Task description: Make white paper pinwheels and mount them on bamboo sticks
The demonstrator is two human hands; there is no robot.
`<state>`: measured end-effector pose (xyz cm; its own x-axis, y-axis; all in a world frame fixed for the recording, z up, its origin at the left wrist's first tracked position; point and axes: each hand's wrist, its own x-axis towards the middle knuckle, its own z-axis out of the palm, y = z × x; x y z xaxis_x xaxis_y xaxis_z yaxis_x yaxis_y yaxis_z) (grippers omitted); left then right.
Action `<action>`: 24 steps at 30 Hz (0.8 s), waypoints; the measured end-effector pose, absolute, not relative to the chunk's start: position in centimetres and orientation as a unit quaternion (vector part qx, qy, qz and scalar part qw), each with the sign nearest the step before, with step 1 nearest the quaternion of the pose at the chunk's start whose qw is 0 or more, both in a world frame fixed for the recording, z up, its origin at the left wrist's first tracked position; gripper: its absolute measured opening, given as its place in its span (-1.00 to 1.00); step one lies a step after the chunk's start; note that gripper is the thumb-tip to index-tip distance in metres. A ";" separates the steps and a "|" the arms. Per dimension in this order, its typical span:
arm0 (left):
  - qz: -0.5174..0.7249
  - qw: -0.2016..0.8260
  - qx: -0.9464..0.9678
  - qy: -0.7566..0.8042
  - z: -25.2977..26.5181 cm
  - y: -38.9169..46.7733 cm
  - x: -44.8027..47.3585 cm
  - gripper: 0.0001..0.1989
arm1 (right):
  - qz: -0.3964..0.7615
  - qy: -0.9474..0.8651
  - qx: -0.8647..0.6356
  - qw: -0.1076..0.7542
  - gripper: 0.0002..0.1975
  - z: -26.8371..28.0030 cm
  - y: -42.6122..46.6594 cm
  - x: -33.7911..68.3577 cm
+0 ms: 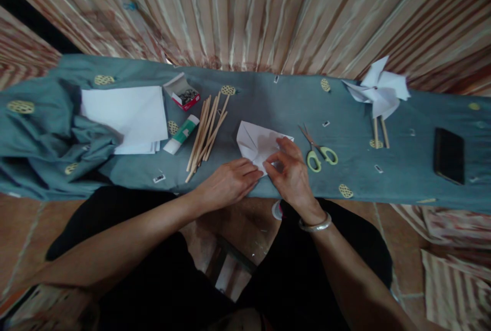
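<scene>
A white piece of paper (258,139) with crease lines lies at the front of the cloth-covered table. My left hand (232,181) is closed at its lower left edge, fingers pressed together on the paper. From the right, my right hand (288,171) pinches the paper's near edge between thumb and fingers, its other fingers bent over the sheet. Both hands hide part of the near edge. Just right of the paper lie scissors (315,149) with green handles, blades slightly apart. Several wooden sticks (206,134) are heaped left of the paper.
Left stand a stack of white sheets (125,116), a green-and-white glue stick box (181,134) and an open small red-and-white box (183,91). Paper pinwheels (378,90) on sticks and a black phone (448,155) lie right. A striped curtain (245,19) hangs behind.
</scene>
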<state>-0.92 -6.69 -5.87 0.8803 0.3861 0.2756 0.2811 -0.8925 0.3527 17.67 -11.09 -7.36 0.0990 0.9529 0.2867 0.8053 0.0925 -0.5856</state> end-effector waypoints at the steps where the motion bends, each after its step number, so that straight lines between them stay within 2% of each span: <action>1: 0.172 0.155 0.957 0.175 -5.9 -6.7 -0.9 -0.78 | 0.110 -0.663 -0.664 0.328 -0.90 -7.4 -11.1 17.7; 8: 0.176 0.159 0.956 0.173 -5.9 -6.7 -0.9 -0.78 | 0.099 -0.680 -0.652 0.322 -0.88 -7.5 -11.2 17.7; 16: 0.169 0.151 0.958 0.174 -5.7 -6.7 -0.9 -0.77 | 0.075 -0.720 -0.611 0.319 -0.77 -7.6 -11.5 17.6; 24: 0.167 0.156 0.958 0.172 -5.8 -6.6 -0.9 -0.78 | 0.008 -0.754 -0.607 0.252 -0.75 -7.3 -11.7 17.2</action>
